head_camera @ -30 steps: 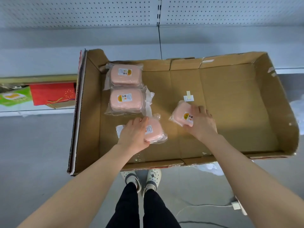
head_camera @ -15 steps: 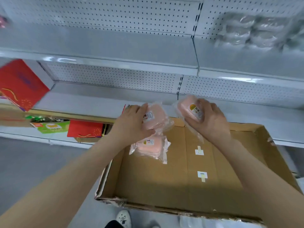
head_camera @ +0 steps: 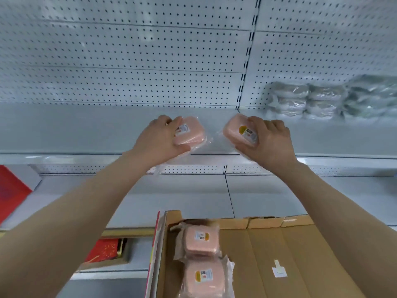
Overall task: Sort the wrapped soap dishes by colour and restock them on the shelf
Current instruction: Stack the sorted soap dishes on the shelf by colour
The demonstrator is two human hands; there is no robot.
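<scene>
My left hand (head_camera: 160, 139) grips a pink soap dish in clear wrap (head_camera: 191, 134), held up in front of the white shelf (head_camera: 86, 134). Just to its right, my right hand (head_camera: 268, 143) grips a second pink wrapped soap dish (head_camera: 234, 131) at the same height. Both dishes hover over the shelf board, a small gap between them. Two more pink wrapped dishes (head_camera: 202, 241) (head_camera: 204, 278) lie in the left end of the cardboard box (head_camera: 279, 244) below. Pale green wrapped dishes (head_camera: 318, 100) are stacked on the same shelf at the right.
A perforated white back panel (head_camera: 129, 61) rises behind the shelf. A lower shelf (head_camera: 182, 196) runs beneath it. Red packages lie at the far left (head_camera: 10, 190) and on a bottom shelf (head_camera: 105, 250) beside the box.
Both hands have lifted the two pink dishes out of the box and up to the upper shelf. The view has tilted upward, so the box now sits low in frame.
</scene>
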